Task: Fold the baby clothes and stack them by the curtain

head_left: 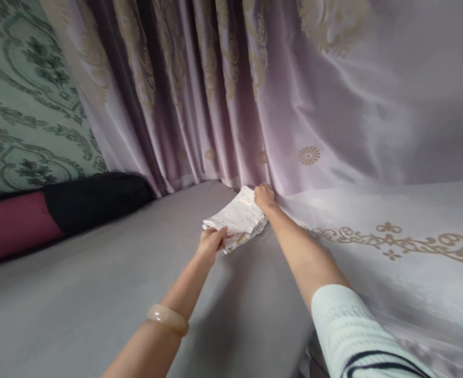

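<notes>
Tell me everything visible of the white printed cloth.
The white printed cloth looks soft and thin, faintly patterned on top; orange and greenish patches show at its layered near edges. One piece or several is unclear. It is roughly flat, on or just above the grey sheet, beside the curtain. The left hand holds its near edge, the right hand its far-right end.

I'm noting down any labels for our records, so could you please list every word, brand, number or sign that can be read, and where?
No readable text shows.
Folded cloth at the left hand and right hand: small print, too fine to make out.
Curtain and wallpaper: decorative motifs, no letters or numbers.
</notes>
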`<action>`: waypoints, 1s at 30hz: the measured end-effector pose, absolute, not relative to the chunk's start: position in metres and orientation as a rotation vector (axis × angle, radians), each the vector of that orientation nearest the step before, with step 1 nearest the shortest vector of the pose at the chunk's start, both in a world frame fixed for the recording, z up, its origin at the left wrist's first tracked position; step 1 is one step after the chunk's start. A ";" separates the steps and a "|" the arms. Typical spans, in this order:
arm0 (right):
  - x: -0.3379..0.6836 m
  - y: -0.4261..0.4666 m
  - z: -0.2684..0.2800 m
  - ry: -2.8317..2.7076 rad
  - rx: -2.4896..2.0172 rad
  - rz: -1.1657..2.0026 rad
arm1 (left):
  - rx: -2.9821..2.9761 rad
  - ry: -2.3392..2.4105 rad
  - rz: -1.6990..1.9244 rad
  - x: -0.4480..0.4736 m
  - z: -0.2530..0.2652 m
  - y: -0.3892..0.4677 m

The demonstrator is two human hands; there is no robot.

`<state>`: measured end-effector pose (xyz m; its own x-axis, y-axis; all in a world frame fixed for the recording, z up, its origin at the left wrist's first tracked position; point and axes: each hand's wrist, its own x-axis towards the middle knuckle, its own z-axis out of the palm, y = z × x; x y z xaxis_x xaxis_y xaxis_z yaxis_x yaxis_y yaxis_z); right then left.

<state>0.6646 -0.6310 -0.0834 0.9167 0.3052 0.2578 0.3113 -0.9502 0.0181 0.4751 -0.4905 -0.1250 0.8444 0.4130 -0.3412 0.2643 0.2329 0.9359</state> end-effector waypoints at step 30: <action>0.624 -0.612 -0.140 -0.353 -2.890 -0.257 | 2.064 0.947 0.219 0.237 -0.167 -0.291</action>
<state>0.6238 -0.6120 -0.1403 0.9559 0.2173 0.1977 0.2553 -0.9474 -0.1933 0.2371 -0.2908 -0.1668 0.7002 0.6931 -0.1712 0.5476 -0.3674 0.7518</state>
